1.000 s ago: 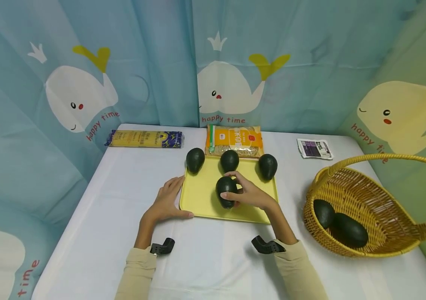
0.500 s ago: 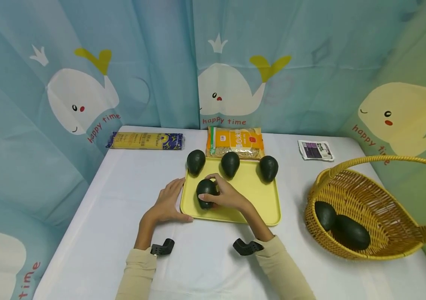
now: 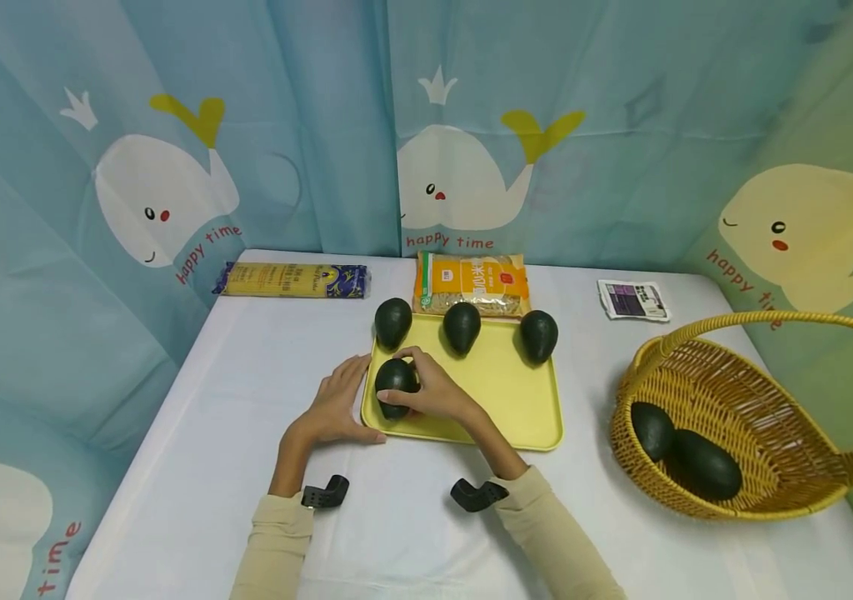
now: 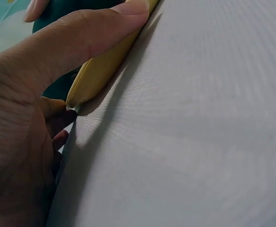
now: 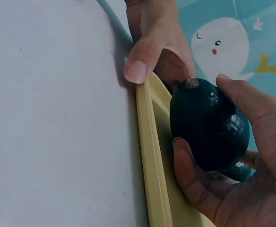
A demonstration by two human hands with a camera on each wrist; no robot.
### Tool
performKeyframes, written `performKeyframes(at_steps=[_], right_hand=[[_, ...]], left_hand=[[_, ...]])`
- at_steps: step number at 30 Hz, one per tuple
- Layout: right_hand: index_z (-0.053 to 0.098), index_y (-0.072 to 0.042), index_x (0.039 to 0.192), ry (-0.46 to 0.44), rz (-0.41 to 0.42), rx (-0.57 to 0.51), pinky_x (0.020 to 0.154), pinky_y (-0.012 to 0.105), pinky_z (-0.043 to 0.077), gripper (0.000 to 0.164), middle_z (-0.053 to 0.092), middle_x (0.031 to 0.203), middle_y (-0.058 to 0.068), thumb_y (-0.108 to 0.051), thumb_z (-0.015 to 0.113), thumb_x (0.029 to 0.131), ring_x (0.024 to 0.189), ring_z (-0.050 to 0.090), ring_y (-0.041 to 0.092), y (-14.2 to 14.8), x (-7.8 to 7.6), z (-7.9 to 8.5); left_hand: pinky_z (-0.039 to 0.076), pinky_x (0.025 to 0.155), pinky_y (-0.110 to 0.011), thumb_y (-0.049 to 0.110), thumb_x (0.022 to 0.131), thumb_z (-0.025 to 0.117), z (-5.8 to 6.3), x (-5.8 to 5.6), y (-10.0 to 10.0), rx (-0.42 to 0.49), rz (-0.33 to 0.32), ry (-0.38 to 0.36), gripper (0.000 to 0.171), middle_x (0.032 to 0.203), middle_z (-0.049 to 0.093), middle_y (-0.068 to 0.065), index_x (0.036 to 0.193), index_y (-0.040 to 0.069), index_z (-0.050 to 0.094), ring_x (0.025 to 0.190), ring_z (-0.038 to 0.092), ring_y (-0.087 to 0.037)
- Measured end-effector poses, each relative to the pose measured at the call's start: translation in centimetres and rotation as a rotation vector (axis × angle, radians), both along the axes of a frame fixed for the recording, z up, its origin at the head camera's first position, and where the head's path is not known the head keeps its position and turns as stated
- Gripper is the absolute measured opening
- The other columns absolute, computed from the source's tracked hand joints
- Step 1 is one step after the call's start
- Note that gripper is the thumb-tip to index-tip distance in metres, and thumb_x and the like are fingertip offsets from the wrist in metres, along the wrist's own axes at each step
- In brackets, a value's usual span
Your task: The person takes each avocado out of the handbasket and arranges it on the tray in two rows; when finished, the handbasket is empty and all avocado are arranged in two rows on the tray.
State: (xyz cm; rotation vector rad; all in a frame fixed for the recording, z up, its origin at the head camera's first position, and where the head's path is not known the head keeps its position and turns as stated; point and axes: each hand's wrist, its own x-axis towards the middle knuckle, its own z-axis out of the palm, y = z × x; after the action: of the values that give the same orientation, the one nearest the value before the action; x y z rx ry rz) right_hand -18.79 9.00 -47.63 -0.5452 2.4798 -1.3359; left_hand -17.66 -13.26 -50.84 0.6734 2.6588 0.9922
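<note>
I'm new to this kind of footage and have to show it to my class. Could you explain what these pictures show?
There is no machine here: a person works with two bare hands. The wide picture comes from a camera on the head, looking forward and down. The other two come from cameras on the wrists, each looking at that hand's work.

The right hand holds a dark green fruit, perhaps an avocado, at the near left part of a yellow tray. The left hand touches the tray's near left corner. Three similar fruits sit along its far side, and two more lie in the wicker basket on the right. Behind are three packets. All this stands on a white-covered table.
</note>
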Motion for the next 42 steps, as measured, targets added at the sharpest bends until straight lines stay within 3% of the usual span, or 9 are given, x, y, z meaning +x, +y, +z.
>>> performKeyframes(at_steps=[7,18,20,23,28,32,42], right_hand=[[0.038,-0.009,0.138,0.024,0.027,-0.006,0.098,0.041,0.048,0.070,0.048,0.130,0.013,-0.038,0.074,0.085,0.117,0.052,0.023,-0.8,0.2,0.0],[0.037,-0.009,0.140,0.021,0.035,-0.029,0.091,0.037,0.052,0.069,0.052,0.132,0.013,-0.039,0.072,0.088,0.114,0.057,0.023,-1.4,0.6,-0.6],[0.037,-0.009,0.140,0.017,0.043,-0.035,0.084,0.034,0.054,0.066,0.051,0.132,0.014,-0.037,0.070,0.090,0.110,0.058,0.022,-1.4,0.6,-0.7],[0.035,-0.008,0.142,-0.012,0.055,-0.058,0.069,0.030,0.058,0.065,0.050,0.132,0.016,-0.035,0.067,0.092,0.092,0.065,0.020,-1.4,0.6,-0.6],[0.031,-0.008,0.144,-0.094,0.068,-0.124,0.053,0.034,0.058,0.067,0.048,0.131,0.022,-0.032,0.067,0.093,0.059,0.067,0.020,-1.4,0.7,-0.2],[0.029,-0.008,0.146,-0.139,0.077,-0.163,0.050,0.038,0.057,0.070,0.050,0.127,0.024,-0.030,0.067,0.093,0.055,0.067,0.022,-1.4,0.8,0.0],[0.028,-0.007,0.149,-0.132,0.115,-0.167,0.051,0.038,0.058,0.072,0.049,0.131,0.023,-0.028,0.067,0.093,0.057,0.067,0.025,-1.4,0.8,-0.1]], left_hand=[[0.021,0.114,-0.059,0.057,0.058,0.084,-0.3,-0.2,-0.1,-0.005,0.003,0.035,0.130,0.163,0.019,-0.011,0.158,0.012,0.013,0.151,0.011,-0.033],[0.020,0.114,-0.060,0.056,0.061,0.084,-0.4,0.2,0.1,-0.008,0.005,0.018,0.127,0.163,0.018,-0.013,0.158,0.011,0.015,0.151,0.012,-0.034],[0.020,0.114,-0.060,0.056,0.061,0.085,-0.4,0.2,0.1,-0.011,0.003,0.024,0.127,0.163,0.018,-0.012,0.158,0.012,0.014,0.151,0.012,-0.033],[0.020,0.114,-0.061,0.055,0.061,0.086,-0.3,0.2,0.1,-0.002,0.006,0.029,0.127,0.163,0.019,-0.013,0.157,0.011,0.016,0.150,0.012,-0.034],[0.021,0.113,-0.061,0.055,0.060,0.085,0.0,0.2,0.1,0.014,0.013,0.028,0.126,0.162,0.021,-0.013,0.157,0.010,0.018,0.150,0.013,-0.035],[0.022,0.112,-0.062,0.054,0.059,0.086,0.0,0.2,0.1,0.030,0.013,0.037,0.126,0.162,0.022,-0.013,0.157,0.010,0.019,0.150,0.014,-0.035],[0.021,0.114,-0.061,0.053,0.058,0.087,-0.2,0.2,0.1,0.042,0.016,0.033,0.127,0.162,0.023,-0.012,0.157,0.011,0.019,0.150,0.014,-0.034]])
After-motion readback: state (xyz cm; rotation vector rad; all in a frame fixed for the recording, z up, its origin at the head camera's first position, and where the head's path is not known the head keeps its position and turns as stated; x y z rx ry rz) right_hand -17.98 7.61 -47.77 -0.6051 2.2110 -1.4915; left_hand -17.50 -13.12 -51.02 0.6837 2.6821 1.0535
